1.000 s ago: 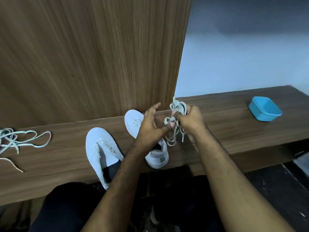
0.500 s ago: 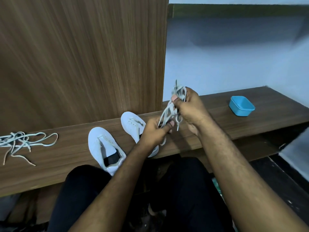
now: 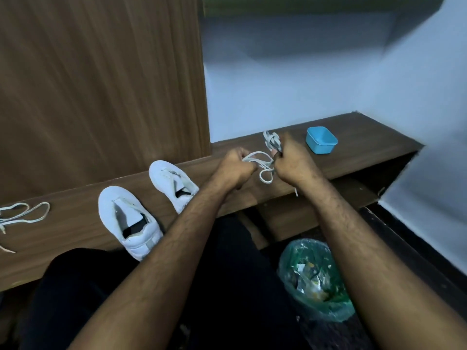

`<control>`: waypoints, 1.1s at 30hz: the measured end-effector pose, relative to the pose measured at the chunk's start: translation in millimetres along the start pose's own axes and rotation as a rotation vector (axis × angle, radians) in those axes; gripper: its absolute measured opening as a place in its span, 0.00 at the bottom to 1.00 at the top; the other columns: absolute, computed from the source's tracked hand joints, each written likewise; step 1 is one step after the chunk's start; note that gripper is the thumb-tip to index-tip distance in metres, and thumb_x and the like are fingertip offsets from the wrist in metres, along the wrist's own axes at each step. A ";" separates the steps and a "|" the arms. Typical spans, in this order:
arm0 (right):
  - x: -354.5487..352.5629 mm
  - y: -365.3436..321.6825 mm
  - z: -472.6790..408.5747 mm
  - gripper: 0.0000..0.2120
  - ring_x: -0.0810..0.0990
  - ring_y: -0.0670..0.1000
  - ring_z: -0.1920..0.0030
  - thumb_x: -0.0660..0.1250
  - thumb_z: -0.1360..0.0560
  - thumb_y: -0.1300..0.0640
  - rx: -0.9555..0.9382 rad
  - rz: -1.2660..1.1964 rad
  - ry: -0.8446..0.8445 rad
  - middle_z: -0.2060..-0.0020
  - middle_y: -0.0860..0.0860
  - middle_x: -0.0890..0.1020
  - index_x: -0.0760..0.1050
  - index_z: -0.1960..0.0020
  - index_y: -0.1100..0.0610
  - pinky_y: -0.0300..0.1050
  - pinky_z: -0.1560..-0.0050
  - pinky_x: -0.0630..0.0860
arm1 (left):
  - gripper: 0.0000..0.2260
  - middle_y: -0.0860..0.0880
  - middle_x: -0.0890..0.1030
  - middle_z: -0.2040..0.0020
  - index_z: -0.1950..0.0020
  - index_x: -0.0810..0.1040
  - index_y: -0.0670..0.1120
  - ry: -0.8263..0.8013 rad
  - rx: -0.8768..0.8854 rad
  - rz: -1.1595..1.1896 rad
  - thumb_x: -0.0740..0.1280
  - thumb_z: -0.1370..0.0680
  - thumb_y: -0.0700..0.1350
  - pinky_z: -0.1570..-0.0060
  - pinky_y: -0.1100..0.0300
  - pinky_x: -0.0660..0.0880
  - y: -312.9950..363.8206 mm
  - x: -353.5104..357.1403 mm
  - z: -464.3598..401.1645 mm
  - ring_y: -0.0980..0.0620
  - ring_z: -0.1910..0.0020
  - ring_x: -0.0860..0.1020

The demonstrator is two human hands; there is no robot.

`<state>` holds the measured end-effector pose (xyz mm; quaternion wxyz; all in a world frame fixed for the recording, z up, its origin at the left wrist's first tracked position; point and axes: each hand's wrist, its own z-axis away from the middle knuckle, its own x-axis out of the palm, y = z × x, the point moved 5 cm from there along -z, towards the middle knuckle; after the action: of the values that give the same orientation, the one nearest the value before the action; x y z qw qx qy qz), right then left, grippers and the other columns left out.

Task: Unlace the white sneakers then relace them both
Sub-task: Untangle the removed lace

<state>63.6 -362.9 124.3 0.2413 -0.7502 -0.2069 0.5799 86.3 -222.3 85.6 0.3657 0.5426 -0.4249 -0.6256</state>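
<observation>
On the brown wooden shelf (image 3: pixel 75 223): two unlaced white sneakers (image 3: pixel 129 221), one loose white shoelace (image 3: pixel 22 214), one blue plastic tub (image 3: pixel 321 140); left hand (image 3: pixel 235 166) and right hand (image 3: pixel 294 161) both clench a second tangled white lace (image 3: pixel 262 162).

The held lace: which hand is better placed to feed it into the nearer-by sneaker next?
Probably the left hand. It grips the lace on the side toward the unlaced sneaker, which lies just left of it. The right hand keeps its grip on the bunched remainder, farther from both shoes.

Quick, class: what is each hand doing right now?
Left hand: closed, fingers curled round the white shoelace.
Right hand: closed, gripping the bunched end of the same shoelace.
</observation>
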 end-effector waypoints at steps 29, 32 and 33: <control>6.7 257.4 62.0 0.19 0.80 0.61 0.41 0.67 0.21 0.52 0.509 0.258 -0.308 0.41 0.61 0.81 0.70 0.34 0.59 0.53 0.41 0.78 | 0.16 0.42 0.79 0.36 0.34 0.76 0.41 -0.358 0.092 -0.596 0.67 0.19 0.46 0.44 0.55 0.74 -35.2 241.1 28.0 0.44 0.38 0.78; 7.3 245.8 54.1 0.20 0.79 0.60 0.40 0.67 0.21 0.49 0.491 0.254 -0.286 0.40 0.59 0.80 0.72 0.32 0.56 0.54 0.38 0.77 | 0.15 0.43 0.80 0.38 0.34 0.75 0.42 -0.346 0.085 -0.637 0.66 0.19 0.46 0.43 0.52 0.75 -40.1 227.2 25.7 0.44 0.39 0.78; 7.5 240.4 52.1 0.20 0.79 0.60 0.39 0.67 0.21 0.49 0.484 0.251 -0.286 0.39 0.59 0.80 0.72 0.32 0.55 0.54 0.38 0.77 | 0.15 0.43 0.80 0.38 0.35 0.75 0.42 -0.337 0.091 -0.648 0.66 0.20 0.46 0.43 0.52 0.76 -40.2 222.1 25.3 0.43 0.39 0.78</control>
<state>22.2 -544.0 -37.1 0.3077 -0.6014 -0.0005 0.7373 29.5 -407.9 -32.2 0.0491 0.5539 -0.3127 -0.7701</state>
